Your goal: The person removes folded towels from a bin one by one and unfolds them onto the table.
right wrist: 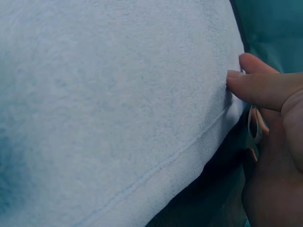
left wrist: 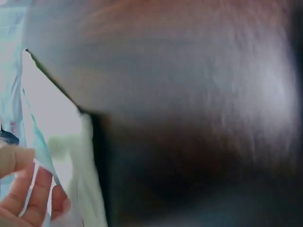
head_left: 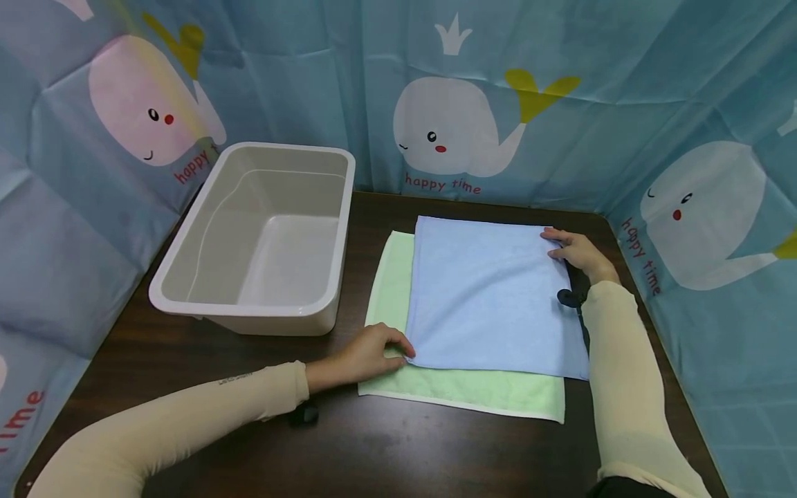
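A light blue towel point(head_left: 492, 297) lies spread over a pale green towel point(head_left: 486, 391), whose left and near edges show from beneath it. My left hand point(head_left: 373, 356) pinches the blue towel's near left corner; the left wrist view shows the fingers point(left wrist: 38, 189) and thumb around that bit of cloth. At the far right corner my right hand point(head_left: 579, 254) grips the blue towel. Up close in the right wrist view, thumb point(right wrist: 255, 87) and forefinger pinch the towel's hemmed edge point(right wrist: 165, 163), near a small white loop.
Left of the towels stands a light grey plastic basin point(head_left: 249, 308) with nothing in it. All stands on a dark brown wooden table point(head_left: 436, 456). A blue curtain point(head_left: 299, 76) printed with whales hangs along the back and both sides.
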